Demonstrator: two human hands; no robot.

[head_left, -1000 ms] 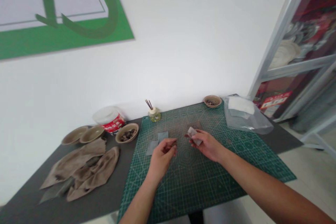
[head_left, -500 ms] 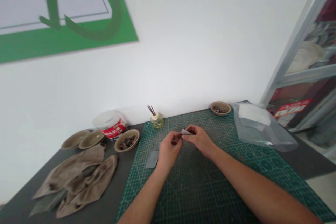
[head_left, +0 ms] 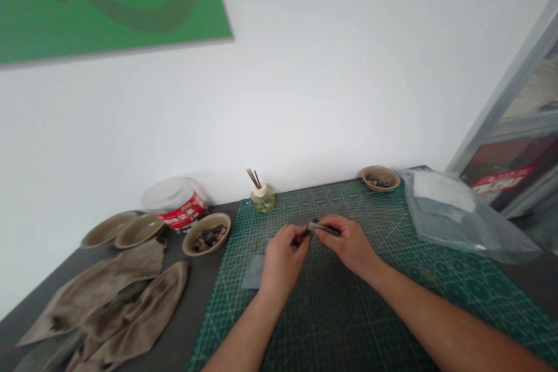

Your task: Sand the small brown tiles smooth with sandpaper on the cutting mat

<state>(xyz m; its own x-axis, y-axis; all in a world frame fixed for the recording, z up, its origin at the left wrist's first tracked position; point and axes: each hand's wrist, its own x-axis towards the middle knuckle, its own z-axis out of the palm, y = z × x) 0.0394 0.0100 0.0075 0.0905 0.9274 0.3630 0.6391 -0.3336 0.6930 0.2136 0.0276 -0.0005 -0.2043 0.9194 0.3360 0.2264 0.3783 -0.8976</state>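
Over the green cutting mat, both hands meet fingertip to fingertip. My left hand is closed, pinching a small dark brown piece that the fingers mostly hide. Between the thumb and fingers of my right hand is a folded grey sheet, which looks like sandpaper. Its end touches or lies right against the small piece; I cannot tell which. A flat grey square sheet lies on the mat, partly behind my left wrist.
Left of the mat are a bowl of small brown pieces, two other bowls, a white tub with a red label and brown cloths. A reed diffuser, another bowl and a clear plastic bag stand farther back.
The view has shifted, with the wall sign higher now. In my right hand the folded grey sheet has turned, showing its long edge. Both hands stay together over the mat.
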